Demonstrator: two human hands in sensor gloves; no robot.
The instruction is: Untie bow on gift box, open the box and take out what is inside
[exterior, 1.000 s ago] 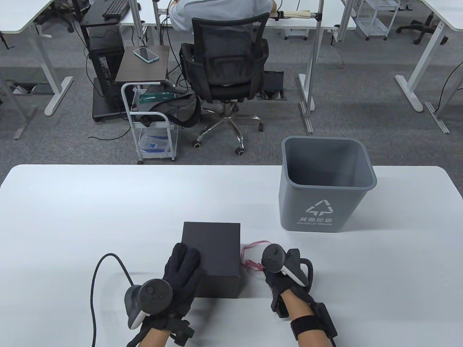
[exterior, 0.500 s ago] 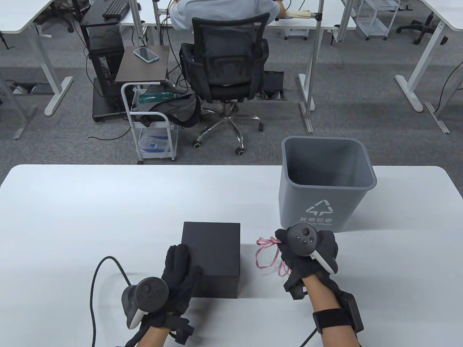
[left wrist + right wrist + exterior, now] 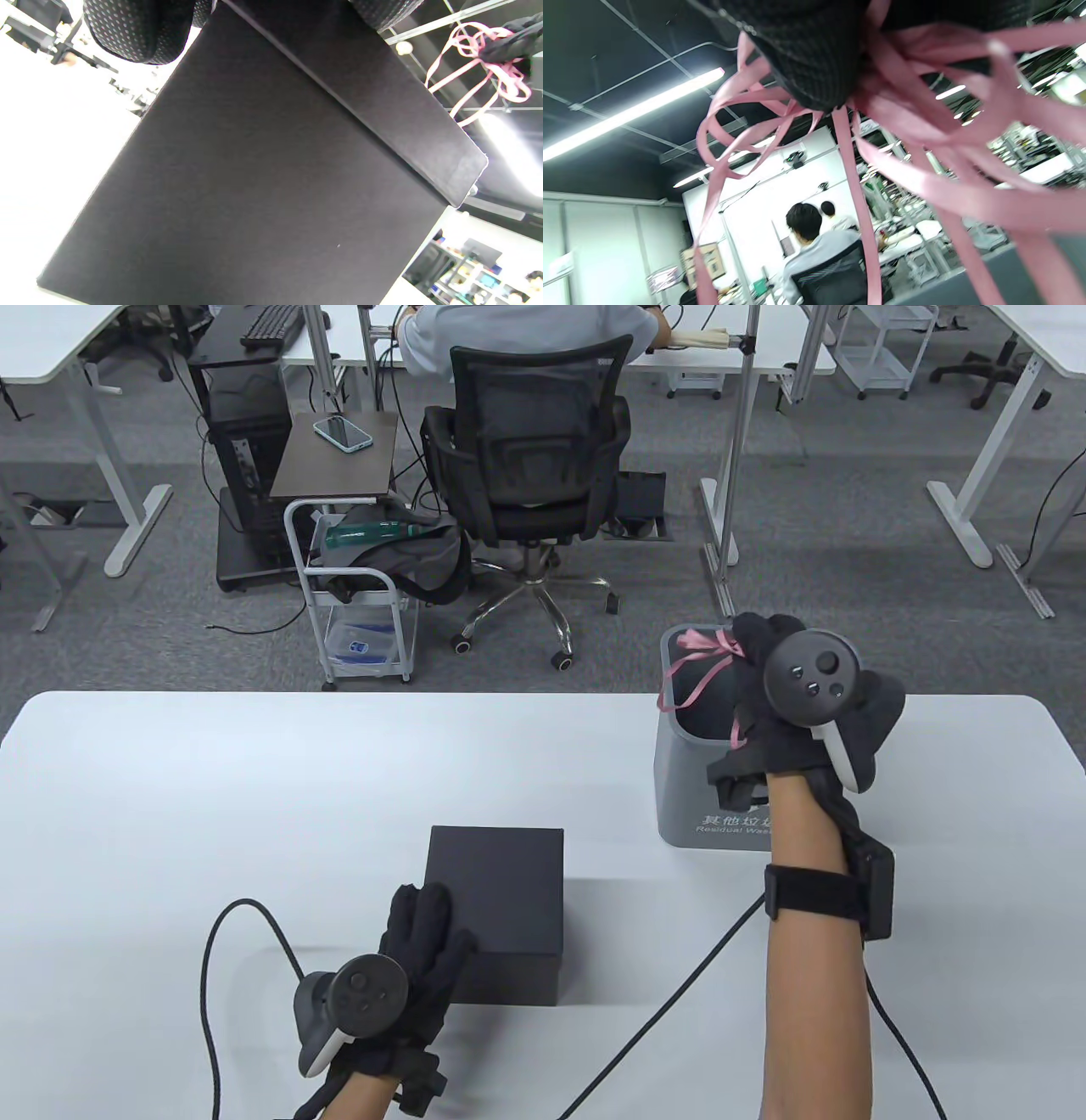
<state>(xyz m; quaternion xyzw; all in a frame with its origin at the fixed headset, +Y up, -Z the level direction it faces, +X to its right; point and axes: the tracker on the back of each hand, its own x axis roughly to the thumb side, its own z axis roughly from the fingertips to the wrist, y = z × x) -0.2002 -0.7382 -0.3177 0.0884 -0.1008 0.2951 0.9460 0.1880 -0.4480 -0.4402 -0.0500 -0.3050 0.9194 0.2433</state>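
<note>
Grey bin [image 3: 679, 806], ribbon [image 3: 700, 666] in right hand [image 3: 789, 704]

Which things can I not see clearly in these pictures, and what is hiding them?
- Contents of the black box: lid closed, all views.
- Bottom of the grey bin: table view, right hand and ribbon cover it.
- Right hand's fingertips: right wrist view, blurred, wrapped in ribbon.
- Left hand: left wrist view, cut by top edge.
</note>
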